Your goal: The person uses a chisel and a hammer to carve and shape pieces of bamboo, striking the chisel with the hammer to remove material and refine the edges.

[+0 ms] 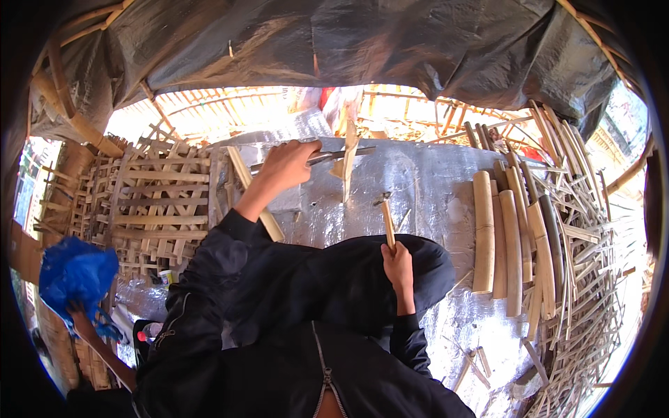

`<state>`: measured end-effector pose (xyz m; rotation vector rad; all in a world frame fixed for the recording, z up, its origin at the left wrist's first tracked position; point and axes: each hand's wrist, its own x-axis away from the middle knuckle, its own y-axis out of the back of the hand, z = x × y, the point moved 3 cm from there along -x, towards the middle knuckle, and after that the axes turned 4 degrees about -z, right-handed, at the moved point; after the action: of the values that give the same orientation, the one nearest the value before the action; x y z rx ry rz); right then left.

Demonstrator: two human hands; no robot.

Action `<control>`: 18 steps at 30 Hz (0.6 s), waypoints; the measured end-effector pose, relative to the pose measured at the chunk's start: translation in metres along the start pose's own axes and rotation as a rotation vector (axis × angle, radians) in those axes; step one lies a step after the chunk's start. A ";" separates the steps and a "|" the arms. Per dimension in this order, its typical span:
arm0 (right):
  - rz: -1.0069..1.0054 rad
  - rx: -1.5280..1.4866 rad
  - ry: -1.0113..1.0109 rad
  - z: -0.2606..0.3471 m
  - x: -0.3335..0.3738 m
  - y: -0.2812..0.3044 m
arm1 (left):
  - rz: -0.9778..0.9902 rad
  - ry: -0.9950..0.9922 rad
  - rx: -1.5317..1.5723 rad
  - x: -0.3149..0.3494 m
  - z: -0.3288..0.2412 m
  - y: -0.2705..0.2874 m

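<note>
My left hand [286, 166] is closed around a long, narrow metal tool [338, 155] that looks like a knife. The tool points right, across a pale, ragged strip of bamboo or wood [350, 164]; I cannot tell whether they touch. My right hand [398, 265] grips the wooden handle of a small hammer [389, 221], its dark head upward. The hammer is in front of my bent, black-clad knee, apart from the metal tool. Beneath both hands lies a shiny silver sheet [425, 174].
Cut bamboo poles [483, 233] lie on the right beside a heap of thin strips [585, 292]. Woven bamboo panels [164, 188] stand at left. Another person's hand [77, 313] touches a blue plastic bag [78, 272]. A dark tarp [334, 42] hangs overhead.
</note>
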<state>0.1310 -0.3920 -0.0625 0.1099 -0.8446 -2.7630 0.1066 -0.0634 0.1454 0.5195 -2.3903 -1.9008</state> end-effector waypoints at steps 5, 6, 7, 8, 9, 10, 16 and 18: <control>0.021 -0.031 -0.002 -0.007 -0.006 -0.014 | -0.099 0.084 -0.086 0.024 0.004 0.024; 0.038 -0.091 -0.039 -0.020 -0.008 -0.019 | -0.101 0.084 -0.068 0.022 0.005 0.030; 0.055 -0.094 -0.054 -0.023 -0.009 -0.023 | -0.109 0.094 -0.059 0.022 0.010 0.037; 0.071 -0.097 -0.070 -0.026 -0.010 -0.027 | -0.180 0.053 -0.106 0.021 0.019 0.038; 0.086 -0.094 -0.085 -0.027 -0.011 -0.028 | -0.171 0.059 -0.097 0.022 0.027 0.032; 0.067 -0.027 -0.027 -0.027 -0.011 -0.028 | -0.162 0.064 -0.088 0.022 0.036 0.025; 0.095 -0.048 -0.110 -0.041 -0.009 -0.032 | 0.089 0.062 0.038 0.013 0.093 0.014; 0.095 -0.033 -0.064 -0.050 -0.012 -0.033 | 0.162 0.111 0.101 0.013 0.090 0.025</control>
<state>0.1430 -0.3889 -0.1223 -0.0246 -0.7973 -2.7026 0.0675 0.0218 0.1446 0.4106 -2.3872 -1.6490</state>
